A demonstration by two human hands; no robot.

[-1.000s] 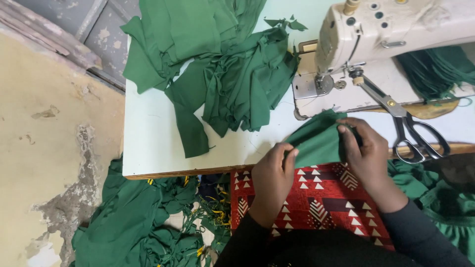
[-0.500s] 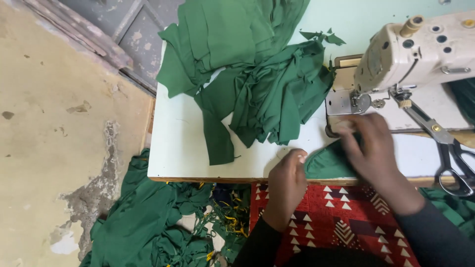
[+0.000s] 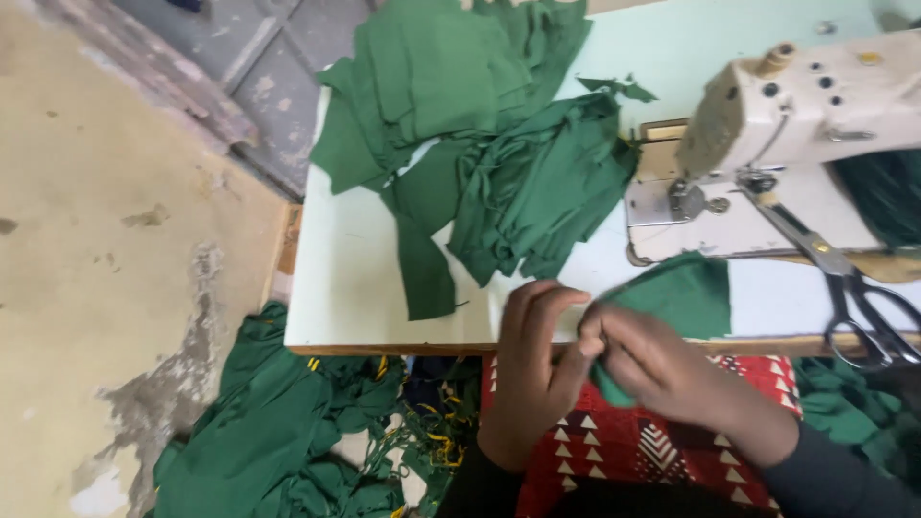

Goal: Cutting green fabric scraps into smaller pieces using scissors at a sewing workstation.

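Left hand: my left hand (image 3: 532, 369) sits at the near table edge, fingers curled and pinching the near corner of the small folded piece of green knit fabric (image 3: 676, 297).
Right hand: my right hand (image 3: 662, 369) is closed on the same corner from the other side, knuckles touching those of the left, thumb hidden under the cloth.
Fabric piece: it lies half on the pale tabletop (image 3: 355, 297) and half over its front edge, just in front of the cream sewing machine (image 3: 796, 125), running from my fingertips toward the machine bed.
Relative position: the cloth starts between both hands and spreads away to the right and upward; most of it is beyond my right hand's fingers.
Doing it well, as I judge: keep the two layers' edges matched, pinch close to the corner, and hold the fold flat so the knit does not roll or stretch.
Nearby: black-handled metal scissors (image 3: 859, 297) rest to the right, well apart from my hands; a heap of cut green fabric pieces (image 3: 480, 144) lies behind, with more green cloth on the floor (image 3: 278, 432).
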